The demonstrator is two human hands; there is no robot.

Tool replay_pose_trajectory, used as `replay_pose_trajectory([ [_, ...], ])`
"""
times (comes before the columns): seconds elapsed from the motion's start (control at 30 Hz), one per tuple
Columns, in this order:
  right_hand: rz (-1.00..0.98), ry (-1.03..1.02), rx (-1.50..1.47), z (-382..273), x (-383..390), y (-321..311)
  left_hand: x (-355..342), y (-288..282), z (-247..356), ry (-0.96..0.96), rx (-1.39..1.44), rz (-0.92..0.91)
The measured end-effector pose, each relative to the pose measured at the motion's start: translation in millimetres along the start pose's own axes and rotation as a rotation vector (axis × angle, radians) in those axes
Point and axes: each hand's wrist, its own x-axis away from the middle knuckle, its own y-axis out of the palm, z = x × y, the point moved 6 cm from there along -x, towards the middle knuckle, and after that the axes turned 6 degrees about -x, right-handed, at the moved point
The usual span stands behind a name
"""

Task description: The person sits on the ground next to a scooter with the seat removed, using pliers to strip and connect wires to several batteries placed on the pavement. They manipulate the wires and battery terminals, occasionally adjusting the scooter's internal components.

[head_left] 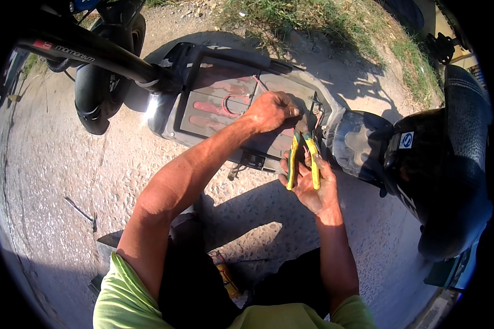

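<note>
Left fingers: curling toward the thumb at the centre of the frame, the left hand hanging just beside the pliers' head; what they are pinching, if anything, cannot be told.
Right fingers: curling loosely about both handles, the right hand holding from below, right of centre.
Pliers: yellow and green, handles standing apart, head pointing up the frame; whether the tips are gripping anything is hidden.
Wires: red, one looping loosely left of the left hand; more are showing near the pliers.
Deck: lying open across the upper centre, panel showing.
Done: the deck is standing uncovered, wiring within reach.
Left: judging by the exposed wires, the wiring work is remaining unfinished; the deck is still wanting a cover.
Seat: dark, filling the right edge.
Yellow item: lying at lower centre.
</note>
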Motion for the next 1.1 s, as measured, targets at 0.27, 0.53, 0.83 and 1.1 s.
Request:
replay_pose_trajectory([
  [0.27, 0.175, 0.003, -0.040, -3.8, 2.5, -13.5, 9.7, -0.8, 11.4, 0.153, -0.095, -0.027],
  [0.53, 0.184, -0.001, 0.013, -7.1, -3.9, 0.3, 9.9, -1.6, 11.3, 0.190, -0.090, -0.048],
  [0.83, 0.241, 0.052, 0.087, -13.3, -4.0, -0.7, 9.1, -0.3, 8.9, 0.179, -0.036, -0.056],
  [1.1, 0.315, 0.022, 0.178, -9.8, -4.0, -8.1, 11.3, -1.8, 11.8, 0.207, -0.050, -0.024],
])
